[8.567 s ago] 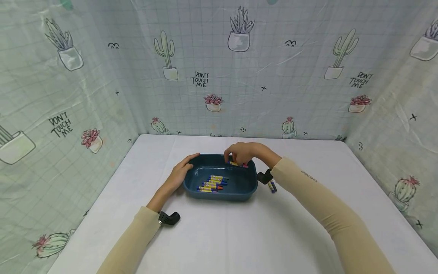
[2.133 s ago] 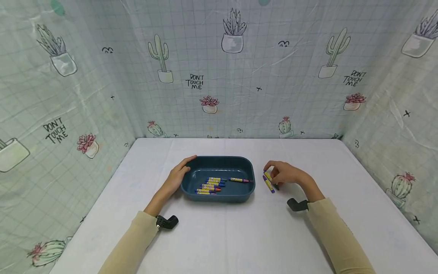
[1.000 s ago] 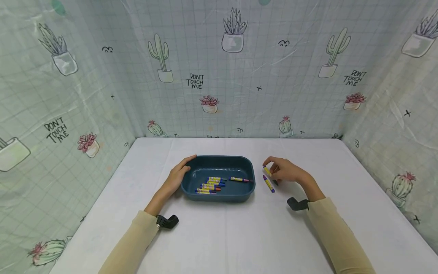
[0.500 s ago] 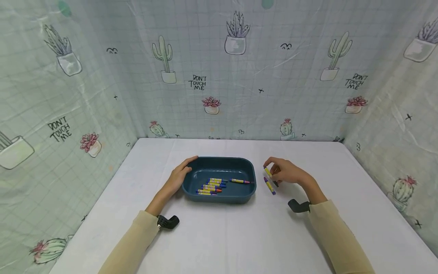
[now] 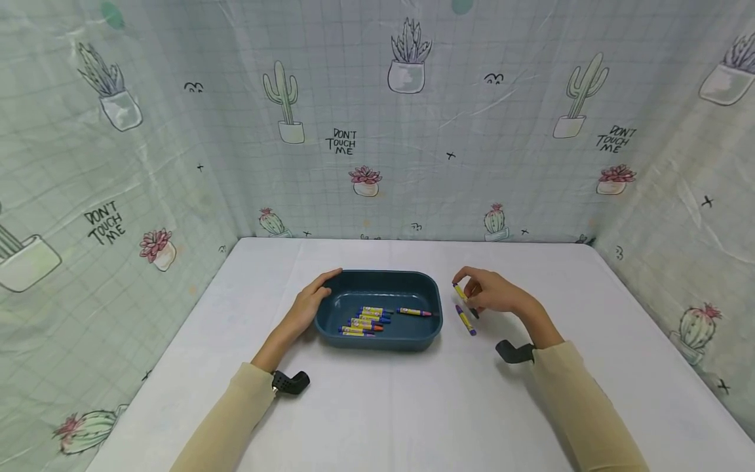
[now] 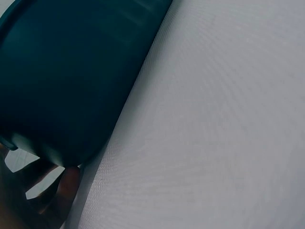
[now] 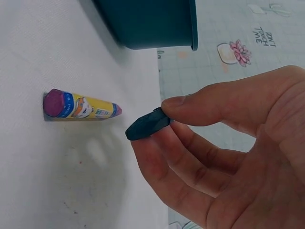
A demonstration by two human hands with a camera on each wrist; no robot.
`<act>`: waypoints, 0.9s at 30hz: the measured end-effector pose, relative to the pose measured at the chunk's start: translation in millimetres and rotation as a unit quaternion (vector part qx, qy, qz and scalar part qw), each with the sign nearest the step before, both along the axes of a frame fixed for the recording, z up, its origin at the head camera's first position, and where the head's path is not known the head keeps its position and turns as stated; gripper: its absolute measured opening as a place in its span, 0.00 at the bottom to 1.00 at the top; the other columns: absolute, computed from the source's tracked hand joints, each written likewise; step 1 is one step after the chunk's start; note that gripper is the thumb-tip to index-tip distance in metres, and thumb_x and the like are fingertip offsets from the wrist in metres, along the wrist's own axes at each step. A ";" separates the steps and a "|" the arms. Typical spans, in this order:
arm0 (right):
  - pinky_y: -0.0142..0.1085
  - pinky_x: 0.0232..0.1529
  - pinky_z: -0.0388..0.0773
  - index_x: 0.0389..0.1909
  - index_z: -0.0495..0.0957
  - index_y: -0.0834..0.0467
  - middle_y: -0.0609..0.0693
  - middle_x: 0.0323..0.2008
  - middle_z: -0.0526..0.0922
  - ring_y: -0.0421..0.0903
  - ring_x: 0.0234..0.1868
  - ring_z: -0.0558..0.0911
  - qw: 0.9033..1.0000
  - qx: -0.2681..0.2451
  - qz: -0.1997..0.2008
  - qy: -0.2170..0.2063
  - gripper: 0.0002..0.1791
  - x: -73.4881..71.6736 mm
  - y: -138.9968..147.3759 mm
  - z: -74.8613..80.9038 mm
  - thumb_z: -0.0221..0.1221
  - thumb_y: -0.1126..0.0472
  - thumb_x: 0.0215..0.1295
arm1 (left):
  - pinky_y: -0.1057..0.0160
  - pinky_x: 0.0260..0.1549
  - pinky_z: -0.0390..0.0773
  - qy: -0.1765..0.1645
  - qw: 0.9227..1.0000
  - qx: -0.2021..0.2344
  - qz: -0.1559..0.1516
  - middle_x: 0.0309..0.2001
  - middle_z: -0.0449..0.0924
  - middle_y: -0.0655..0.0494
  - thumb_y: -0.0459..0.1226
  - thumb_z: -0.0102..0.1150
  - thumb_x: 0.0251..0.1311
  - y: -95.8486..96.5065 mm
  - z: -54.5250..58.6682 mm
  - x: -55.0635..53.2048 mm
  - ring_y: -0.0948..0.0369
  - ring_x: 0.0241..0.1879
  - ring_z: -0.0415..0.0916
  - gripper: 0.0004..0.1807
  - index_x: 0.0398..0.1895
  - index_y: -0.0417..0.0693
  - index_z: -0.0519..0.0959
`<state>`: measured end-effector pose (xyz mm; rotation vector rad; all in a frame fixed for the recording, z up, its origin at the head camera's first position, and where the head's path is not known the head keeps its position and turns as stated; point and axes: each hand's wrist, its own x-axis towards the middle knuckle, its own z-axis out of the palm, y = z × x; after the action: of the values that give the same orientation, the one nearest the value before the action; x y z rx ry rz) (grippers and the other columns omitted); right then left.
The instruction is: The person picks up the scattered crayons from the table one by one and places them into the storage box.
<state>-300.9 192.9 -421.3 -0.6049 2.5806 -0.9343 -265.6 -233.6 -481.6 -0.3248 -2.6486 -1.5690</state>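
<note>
My left hand (image 5: 305, 304) grips the left end of a dark teal plastic tray (image 5: 377, 342), thumb at the rim and fingers along the outer wall. In the left wrist view its fingertips meet the tray's corner. To the right of the tray, my right hand (image 5: 494, 292) pinches a yellow-wrapped crayon (image 5: 460, 292) between thumb and fingers. Its dark blue-green end (image 7: 147, 125) shows in the right wrist view, close over the table. Just below lies a purple crayon (image 7: 88, 106), also yellow-wrapped, on the white cloth.
Inside the tray, several crayons (image 5: 364, 322) lie grouped at left of centre. One pink-tipped crayon (image 5: 415, 312) lies apart near the tray's right wall. A white table (image 5: 377, 406) stands before a cactus-print curtain (image 5: 377, 118).
The pink-tipped crayon, earlier in my right hand over the tray, now lies inside it. My right hand has moved right and raised a dark crayon away from the purple one. My left hand stays.
</note>
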 end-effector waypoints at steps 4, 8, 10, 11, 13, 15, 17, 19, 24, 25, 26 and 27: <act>0.42 0.40 0.88 0.66 0.70 0.62 0.60 0.44 0.81 0.49 0.37 0.81 1.000 0.000 0.011 0.002 0.27 -0.4 -2.2 4.6 0.61 0.69 0.65 | 0.36 0.79 0.49 -0.002 1.000 0.000 0.001 0.80 0.61 0.55 0.38 0.40 0.76 -0.4 -0.4 0.3 0.48 0.83 0.50 0.28 0.78 0.62 0.67; 0.42 0.40 0.88 0.65 0.70 0.62 0.61 0.44 0.82 0.49 0.37 0.83 1.000 0.000 0.024 0.006 0.27 -2.3 -6.2 12.0 0.60 0.70 0.64 | 0.35 0.79 0.48 -0.003 1.000 0.002 0.000 0.80 0.61 0.54 0.38 0.39 0.76 -0.6 -1.4 0.3 0.47 0.83 0.50 0.28 0.78 0.61 0.67; 0.42 0.40 0.88 0.64 0.71 0.61 0.61 0.44 0.82 0.49 0.37 0.83 1.000 0.002 0.029 0.009 0.27 -3.3 -9.5 17.1 0.60 0.70 0.64 | 0.36 0.79 0.48 -0.005 1.000 0.002 0.002 0.80 0.61 0.55 0.39 0.39 0.76 -0.5 -1.9 0.2 0.47 0.83 0.50 0.28 0.78 0.62 0.67; 0.42 0.40 0.88 0.64 0.71 0.60 0.61 0.44 0.82 0.49 0.37 0.83 0.999 0.004 0.032 0.012 0.26 -3.5 -11.6 20.1 0.60 0.70 0.64 | 0.36 0.79 0.48 -0.006 1.000 0.002 0.003 0.80 0.61 0.55 0.39 0.40 0.76 -0.5 -2.1 0.2 0.48 0.83 0.50 0.28 0.78 0.62 0.67; 0.42 0.40 0.88 0.63 0.72 0.59 0.61 0.45 0.83 0.49 0.37 0.84 0.999 0.007 0.038 0.018 0.26 -4.2 -16.1 26.1 0.60 0.70 0.64 | 0.36 0.80 0.48 -0.007 1.000 0.002 0.003 0.80 0.61 0.55 0.39 0.40 0.76 -0.6 -2.1 0.3 0.48 0.83 0.51 0.28 0.78 0.62 0.67; 0.42 0.39 0.88 0.63 0.72 0.59 0.62 0.45 0.83 0.49 0.37 0.84 0.998 0.009 0.051 0.028 0.25 -5.1 -20.9 32.5 0.60 0.71 0.64 | 0.36 0.79 0.48 -0.006 1.000 0.002 0.004 0.80 0.61 0.55 0.38 0.40 0.76 -0.9 -2.0 0.5 0.48 0.83 0.51 0.28 0.78 0.62 0.67; 0.41 0.39 0.87 0.63 0.72 0.59 0.62 0.45 0.83 0.49 0.37 0.84 0.997 0.012 0.064 0.037 0.25 -6.0 -26.7 38.8 0.60 0.71 0.65 | 0.36 0.79 0.48 -0.004 1.000 0.004 0.002 0.80 0.61 0.54 0.38 0.39 0.76 -1.3 -1.7 0.7 0.47 0.83 0.50 0.28 0.78 0.61 0.67; 0.41 0.38 0.87 0.63 0.72 0.59 0.64 0.46 0.83 0.48 0.37 0.85 0.996 0.013 0.077 0.045 0.25 -6.5 -32.8 45.4 0.60 0.72 0.65 | 0.35 0.79 0.48 -0.002 1.000 0.004 0.002 0.80 0.61 0.54 0.38 0.39 0.76 -1.5 -1.1 0.9 0.46 0.83 0.50 0.28 0.78 0.61 0.67; 0.40 0.37 0.86 0.63 0.73 0.59 0.66 0.48 0.83 0.48 0.36 0.86 0.993 0.019 0.102 0.051 0.24 -6.4 -50.4 59.2 0.58 0.73 0.65 | 0.36 0.79 0.49 -0.001 1.000 0.003 0.002 0.80 0.62 0.55 0.38 0.39 0.76 -0.8 1.0 1.2 0.47 0.83 0.51 0.28 0.77 0.62 0.67; 0.40 0.37 0.86 0.63 0.73 0.59 0.66 0.48 0.83 0.48 0.36 0.86 0.993 0.022 0.107 0.051 0.24 -6.3 -54.3 61.0 0.58 0.73 0.65 | 0.36 0.79 0.49 -0.001 1.000 0.002 0.001 0.80 0.61 0.54 0.38 0.39 0.76 -0.6 1.1 1.2 0.47 0.83 0.51 0.29 0.77 0.62 0.67; 0.41 0.37 0.86 0.63 0.73 0.59 0.66 0.48 0.83 0.49 0.36 0.86 0.992 0.025 0.112 0.050 0.25 -6.0 -58.1 62.6 0.58 0.73 0.65 | 0.36 0.79 0.49 -0.003 1.000 0.002 0.002 0.80 0.61 0.55 0.38 0.39 0.76 -0.2 1.4 1.2 0.48 0.83 0.50 0.29 0.78 0.62 0.67; 0.41 0.37 0.86 0.63 0.73 0.59 0.67 0.49 0.83 0.50 0.37 0.86 0.992 0.029 0.116 0.047 0.25 -5.7 -62.1 63.9 0.58 0.73 0.65 | 0.37 0.80 0.49 -0.005 1.000 0.003 0.002 0.80 0.61 0.55 0.39 0.39 0.76 0.1 1.5 1.2 0.48 0.83 0.50 0.29 0.78 0.62 0.67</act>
<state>-306.6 130.8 -357.4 -0.9296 2.5365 -0.7691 -264.3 -233.5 -480.1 -0.3116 -2.6491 -1.5802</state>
